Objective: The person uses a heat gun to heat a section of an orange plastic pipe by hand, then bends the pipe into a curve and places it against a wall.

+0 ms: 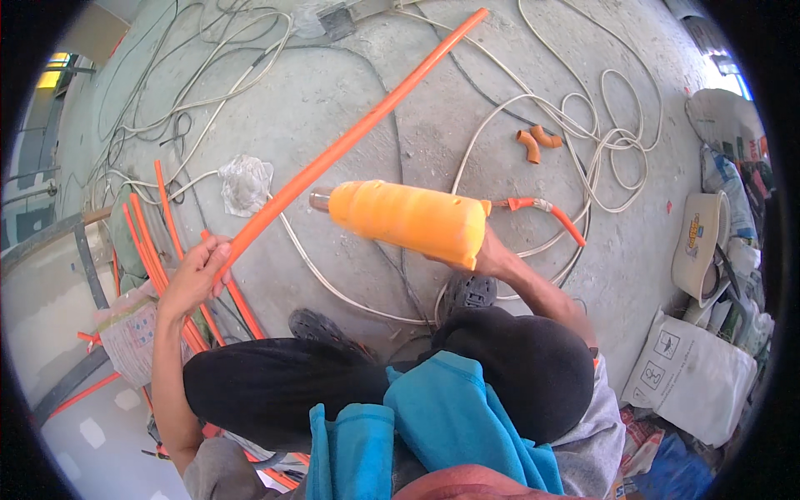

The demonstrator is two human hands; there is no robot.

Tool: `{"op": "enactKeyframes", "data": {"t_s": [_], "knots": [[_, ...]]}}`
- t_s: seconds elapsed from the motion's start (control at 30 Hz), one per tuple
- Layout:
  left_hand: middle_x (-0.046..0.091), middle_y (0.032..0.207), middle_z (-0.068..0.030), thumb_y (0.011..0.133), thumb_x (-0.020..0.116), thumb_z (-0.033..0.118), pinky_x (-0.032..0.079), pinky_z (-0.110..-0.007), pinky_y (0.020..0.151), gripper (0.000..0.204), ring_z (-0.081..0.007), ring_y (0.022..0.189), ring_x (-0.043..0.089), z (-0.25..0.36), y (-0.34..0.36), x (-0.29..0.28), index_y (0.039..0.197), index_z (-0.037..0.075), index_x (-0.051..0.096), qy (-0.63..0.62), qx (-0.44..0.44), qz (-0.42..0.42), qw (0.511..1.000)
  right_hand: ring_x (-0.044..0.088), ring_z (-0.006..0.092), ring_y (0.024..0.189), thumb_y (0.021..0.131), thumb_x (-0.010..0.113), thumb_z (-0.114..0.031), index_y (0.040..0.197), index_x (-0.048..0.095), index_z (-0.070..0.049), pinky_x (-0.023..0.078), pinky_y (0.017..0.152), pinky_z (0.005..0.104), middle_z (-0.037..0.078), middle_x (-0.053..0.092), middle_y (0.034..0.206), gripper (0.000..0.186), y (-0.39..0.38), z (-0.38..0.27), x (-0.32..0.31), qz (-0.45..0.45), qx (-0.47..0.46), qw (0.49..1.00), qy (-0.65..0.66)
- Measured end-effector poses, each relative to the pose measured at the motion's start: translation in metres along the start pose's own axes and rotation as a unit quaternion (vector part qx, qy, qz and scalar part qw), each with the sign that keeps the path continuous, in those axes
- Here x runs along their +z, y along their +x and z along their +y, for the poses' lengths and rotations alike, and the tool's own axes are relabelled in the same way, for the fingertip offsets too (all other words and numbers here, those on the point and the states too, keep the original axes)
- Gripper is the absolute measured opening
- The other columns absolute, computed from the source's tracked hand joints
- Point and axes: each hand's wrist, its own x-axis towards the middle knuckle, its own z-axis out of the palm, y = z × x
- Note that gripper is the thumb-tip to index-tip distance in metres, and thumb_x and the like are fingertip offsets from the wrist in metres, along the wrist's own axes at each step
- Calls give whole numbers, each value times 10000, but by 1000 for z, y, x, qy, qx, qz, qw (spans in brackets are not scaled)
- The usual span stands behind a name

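Observation:
My left hand (202,277) grips the lower end of a long orange pipe (350,143) that angles up and away to the right. Under the pipe, the metal nozzle of a yellow heat gun (400,218) points left, close to the pipe; whether they touch I cannot tell. My right hand (483,254) holds the heat gun from behind and below, its fingers mostly hidden by the body. Just right of the gun, a short bent orange pipe piece (567,226) lies on the concrete floor (325,108). More orange pipes (167,204) lean and lie at my left.
Loose cables (612,171) loop across the floor, with two curved brown fittings (529,146) and crumpled plastic (242,187). A white bucket (696,246), a white sack (683,375) and other bags line the right. A frame (92,267) stands at the left. My shoes are below.

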Motion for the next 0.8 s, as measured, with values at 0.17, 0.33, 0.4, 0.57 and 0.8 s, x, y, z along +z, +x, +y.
{"op": "enactKeyframes", "data": {"t_s": [0.17, 0.33, 0.4, 0.57, 0.8], "knots": [[543, 660, 30, 1046, 613, 392, 351, -200, 442, 374, -36, 495, 459, -7, -4, -5, 1203, 55, 575, -27, 10, -38, 999, 651, 279, 1108, 876, 797, -183, 1215, 681, -57, 511, 963, 408, 105, 704, 1185, 379, 12, -11, -22, 95, 16, 995, -31], [536, 614, 33, 1037, 634, 371, 368, -208, 421, 348, -46, 461, 473, -6, -4, -7, 1158, 50, 577, -15, 15, -48, 999, 648, 118, 754, 901, 797, -166, 1112, 699, -45, 531, 666, 286, 19, 699, 897, 262, 23, -16, -51, 185, 113, 976, 22], [551, 616, 24, 1038, 635, 358, 367, -208, 416, 330, -50, 460, 494, -8, -4, -7, 1144, 49, 586, -26, 14, -51, 998, 598, 79, 658, 894, 801, -164, 1074, 695, -44, 498, 585, 266, -6, 662, 799, 242, 25, -7, -59, 206, 153, 966, 29], [590, 632, 8, 1046, 618, 364, 381, -214, 410, 326, -61, 469, 538, -7, -3, -7, 1105, 44, 603, -29, 22, -60, 998, 572, 73, 637, 905, 779, -166, 1027, 678, -39, 470, 571, 269, -12, 631, 760, 203, 39, 18, -81, 271, 205, 938, 65], [601, 677, 3, 1055, 598, 374, 418, -224, 465, 330, -70, 534, 564, -7, -1, -7, 1038, 45, 624, -12, 22, -62, 998, 578, 72, 639, 899, 768, -154, 1077, 671, -25, 471, 571, 268, -2, 638, 786, 240, 59, 49, -98, 300, 185, 934, 57]]}}
